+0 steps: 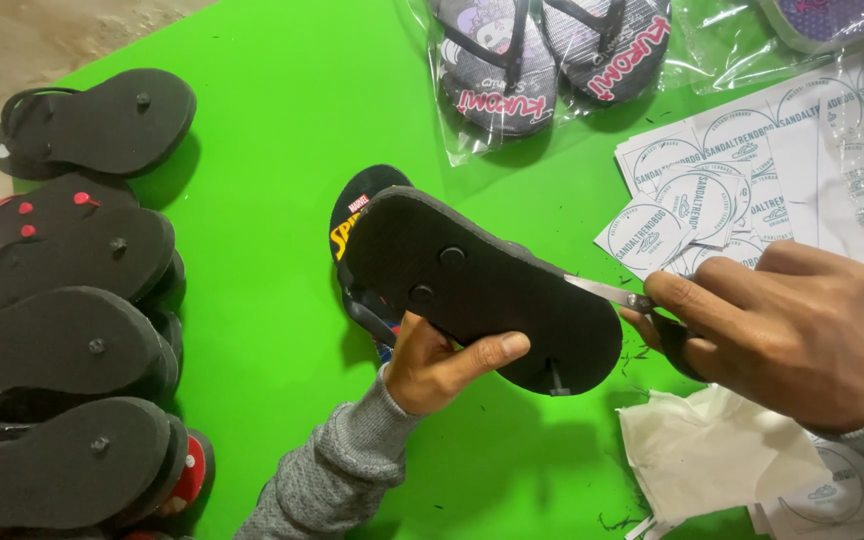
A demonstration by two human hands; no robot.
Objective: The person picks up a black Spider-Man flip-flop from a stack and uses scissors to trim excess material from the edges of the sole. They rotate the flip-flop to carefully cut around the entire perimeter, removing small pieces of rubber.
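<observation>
black foam flip-flop [482, 285], sole up, is held over the middle of the green tabletop [262, 170]. stacked black sandals [62, 330] line its left edge. the left hand [442, 365] clasps the flip-flop's near edge; the right hand [792, 330], closed on metal scissors [617, 295], meets its right rim.

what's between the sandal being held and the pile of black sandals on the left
In the head view, only bare green table lies between the held sandal and the pile of black sandals; nothing rests on that stretch.
</observation>
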